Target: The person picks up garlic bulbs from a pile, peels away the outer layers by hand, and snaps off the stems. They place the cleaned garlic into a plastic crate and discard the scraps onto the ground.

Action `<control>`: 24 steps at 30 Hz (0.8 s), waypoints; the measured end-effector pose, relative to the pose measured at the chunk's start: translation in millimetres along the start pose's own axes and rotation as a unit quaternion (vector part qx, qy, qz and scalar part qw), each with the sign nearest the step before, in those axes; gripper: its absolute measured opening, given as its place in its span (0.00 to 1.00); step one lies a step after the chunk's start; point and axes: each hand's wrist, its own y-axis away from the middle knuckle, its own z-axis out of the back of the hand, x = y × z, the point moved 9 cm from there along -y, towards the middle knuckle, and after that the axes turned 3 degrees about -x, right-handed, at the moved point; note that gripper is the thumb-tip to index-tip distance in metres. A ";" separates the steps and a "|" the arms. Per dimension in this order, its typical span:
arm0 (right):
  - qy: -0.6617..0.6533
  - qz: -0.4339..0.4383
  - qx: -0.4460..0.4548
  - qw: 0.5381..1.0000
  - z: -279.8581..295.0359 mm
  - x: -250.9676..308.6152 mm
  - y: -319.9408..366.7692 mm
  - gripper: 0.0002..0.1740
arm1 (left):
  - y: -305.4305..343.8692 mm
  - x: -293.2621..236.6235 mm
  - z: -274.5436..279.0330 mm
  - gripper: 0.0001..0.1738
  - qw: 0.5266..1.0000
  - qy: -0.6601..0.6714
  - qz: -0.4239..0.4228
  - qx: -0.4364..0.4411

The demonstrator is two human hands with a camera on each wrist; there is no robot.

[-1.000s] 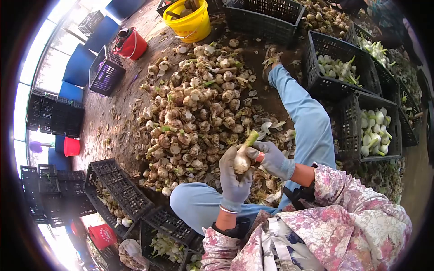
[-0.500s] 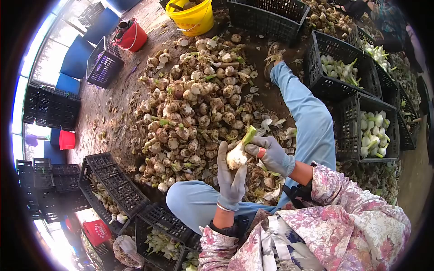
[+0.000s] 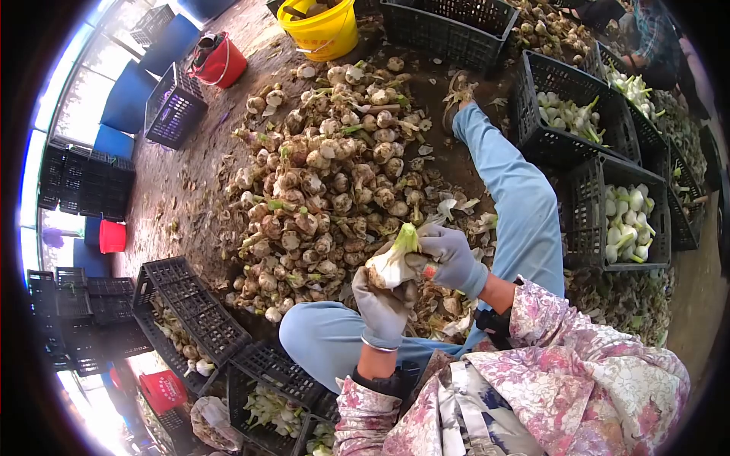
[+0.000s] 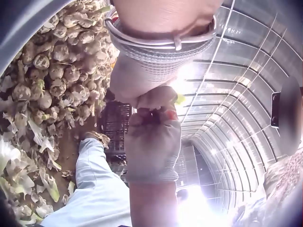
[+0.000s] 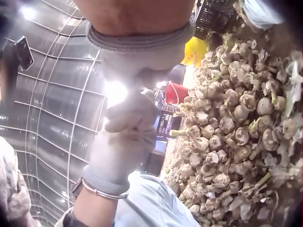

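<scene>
In the head view a white garlic bulb [image 3: 390, 269] with a short green stalk [image 3: 406, 237] is tilted up between two grey-gloved hands. The left hand [image 3: 381, 310] grips the bulb from below and the left. From the right, the right hand [image 3: 453, 261], with an orange-red band on one finger, pinches it near the base of the stalk. The left wrist view shows the right hand [image 4: 154, 146] against the left hand [image 4: 142, 85]; the bulb is mostly hidden there. In the right wrist view the left hand [image 5: 124, 137] hides the bulb.
A heap of unpeeled garlic [image 3: 327, 182] lies beyond the hands. Crates of pale bulbs, one at the right [image 3: 661, 220], flank the outstretched leg [image 3: 517, 190]. A yellow bucket [image 3: 323, 34] stands behind the heap, and a tipped crate [image 3: 194, 311] lies at lower left.
The bulb has turned from upright to tilted, with its stalk shifted left and down. The left fingers, more extended before, are now curled round it; the right hand has moved slightly left.
</scene>
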 end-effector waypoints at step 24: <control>-0.174 -0.243 0.052 0.953 -5.9 -25.2 8.4 0.15 | 5.0 -7.6 -21.0 0.29 0.984 -0.129 -0.102 0.076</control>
